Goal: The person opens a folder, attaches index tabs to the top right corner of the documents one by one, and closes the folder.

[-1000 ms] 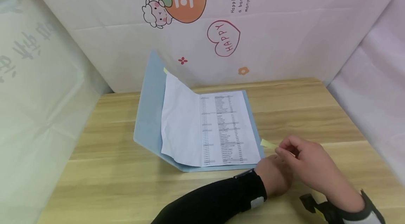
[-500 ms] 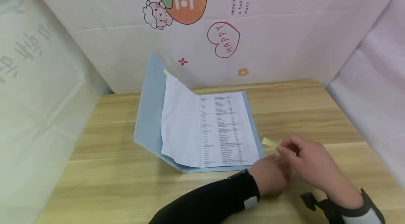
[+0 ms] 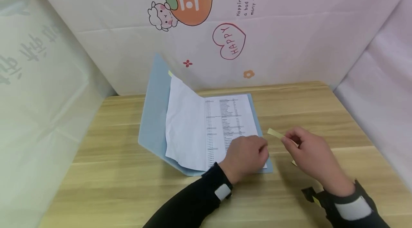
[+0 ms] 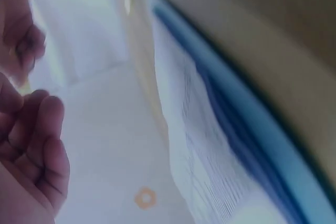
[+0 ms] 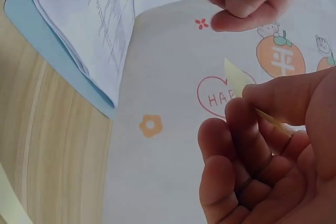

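Nearest us, a black sleeve reaches in from six o'clock and a black cuff with a grey patch from five. The right hand pinches a pale yellow paper strip between thumb and forefinger, just beyond a folder's three o'clock edge in the head view; from the right wrist, we see the strip poke out on both sides of the grip. Beside that hand, at eight o'clock, we spot a small yellowish piece, partly hidden. The left hand sits at the strip's eight o'clock, over the five o'clock corner of a printed page. Its fingers bend inward; whether it has hold of anything, we cannot tell.

The light blue folder lies spread on a wood-grain tabletop, its nine o'clock cover tilted up. A white sheet leans with the cover, a small yellow tab at its eleven o'clock corner. The printed page carries columns and grey bands, too small for us to read.

Beyond the table hangs a white cloth, where we read "HAPPY" inside a red heart. An orange persimmon and a cartoon sheep sit toward ten o'clock of it, a red flower at eight, an orange flower at five.
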Demonstrator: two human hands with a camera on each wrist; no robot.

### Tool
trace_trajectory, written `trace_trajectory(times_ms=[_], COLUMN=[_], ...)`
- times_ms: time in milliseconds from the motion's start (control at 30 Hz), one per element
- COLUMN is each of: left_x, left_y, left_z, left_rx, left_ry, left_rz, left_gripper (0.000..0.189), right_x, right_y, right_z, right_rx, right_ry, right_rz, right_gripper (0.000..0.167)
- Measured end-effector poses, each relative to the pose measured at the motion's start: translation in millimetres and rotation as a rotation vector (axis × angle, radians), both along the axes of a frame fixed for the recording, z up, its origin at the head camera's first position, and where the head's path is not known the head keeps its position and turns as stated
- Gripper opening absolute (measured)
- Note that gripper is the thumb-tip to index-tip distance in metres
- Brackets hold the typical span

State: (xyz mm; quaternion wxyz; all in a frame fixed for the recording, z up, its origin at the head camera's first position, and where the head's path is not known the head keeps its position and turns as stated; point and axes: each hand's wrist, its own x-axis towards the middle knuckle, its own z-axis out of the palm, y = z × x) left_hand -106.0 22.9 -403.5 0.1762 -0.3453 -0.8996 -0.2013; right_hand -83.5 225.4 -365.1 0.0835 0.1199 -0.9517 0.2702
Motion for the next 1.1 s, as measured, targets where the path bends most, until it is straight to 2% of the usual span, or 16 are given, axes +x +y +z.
trace_trajectory(times_ms=[100,167,300,367,467,700,767,867,1033,1100], left_x=[-5.3,-7.6,-8.7,-8.0,-7.0,-5.8,-5.6,-5.0,-4.1,-4.6], left_y=[-12.5,-18.5,-25.6,-28.4,-31.5,-36.2,-37.6,-40.2,-44.8,-45.9], left_z=[1.5,2.5,6.4,8.2,9.3,7.0,6.4,7.2,9.2,8.7], left_rx=[0.181,0.282,0.482,0.559,0.616,0.644,0.658,0.715,0.848,0.83], left_ry=[-0.08,-0.16,-0.347,-0.409,-0.45,-0.48,-0.508,-0.603,-0.838,-0.861], left_rz=[0.075,0.109,0.142,0.147,0.146,0.126,0.114,0.098,0.077,0.08], left_gripper=[0.013,0.014,0.014,0.013,0.013,0.011,0.011,0.013,0.015,0.015], right_x=[-2.8,-4.0,-4.2,-3.5,-2.6,0.3,0.5,1.0,0.9,0.2], right_y=[-5.9,-10.9,-22.7,-28.5,-36.2,-44.0,-45.3,-47.2,-49.3,-49.6], right_z=[-2.0,-3.0,-3.3,-2.3,-0.7,0.7,-0.4,-2.1,-2.7,-2.8], right_rx=[0.005,0.013,0.024,0.018,0.019,-0.008,-0.023,-0.092,-0.22,-0.221], right_ry=[-0.003,0.002,0.009,0.004,-0.005,-0.023,-0.018,-0.047,-0.144,-0.161], right_rz=[0.003,0.007,0.028,0.041,0.053,0.08,0.09,0.103,0.107,0.101], right_gripper=[0.013,0.012,0.008,0.007,0.007,0.008,0.007,0.008,0.016,0.018])
